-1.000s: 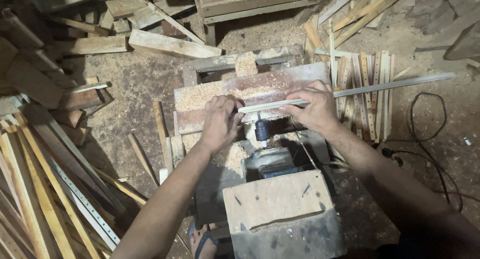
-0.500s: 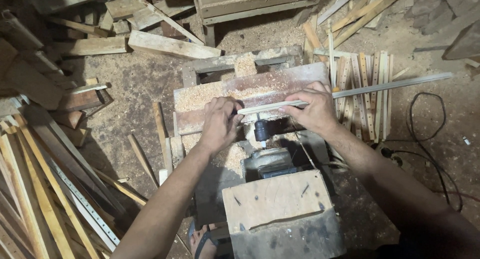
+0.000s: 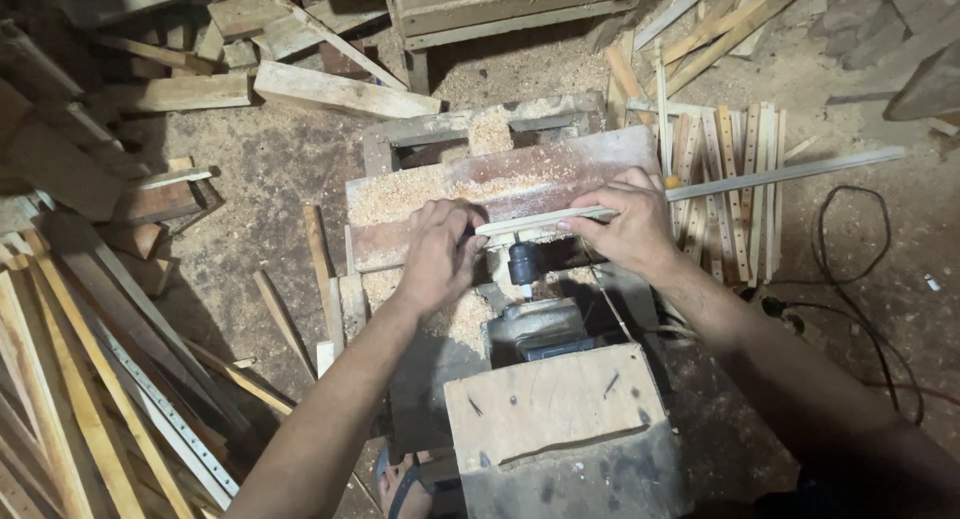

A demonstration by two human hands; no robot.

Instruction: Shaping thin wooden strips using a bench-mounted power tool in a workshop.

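Note:
A long thin wooden strip point(image 3: 780, 177) lies across a sawdust-covered work table point(image 3: 560, 169), its right end sticking far out to the right. My left hand point(image 3: 438, 254) grips the strip's left end. My right hand point(image 3: 625, 219) presses on the strip a little further right. Between the two hands, just below the strip, sits the black chuck of a small motor point(image 3: 525, 264) with its bit pointing at the strip. The motor body point(image 3: 535, 329) is mounted behind a wooden block point(image 3: 555, 404).
A bundle of thin wooden slats point(image 3: 725, 179) lies right of the table. Planks and offcuts point(image 3: 90, 379) pile up at the left and along the top. A black cable point(image 3: 860, 309) loops on the dusty floor at right. A sandalled foot point(image 3: 400, 484) shows below.
The strip has slid slightly to the left under my hands; both hands keep almost the same places.

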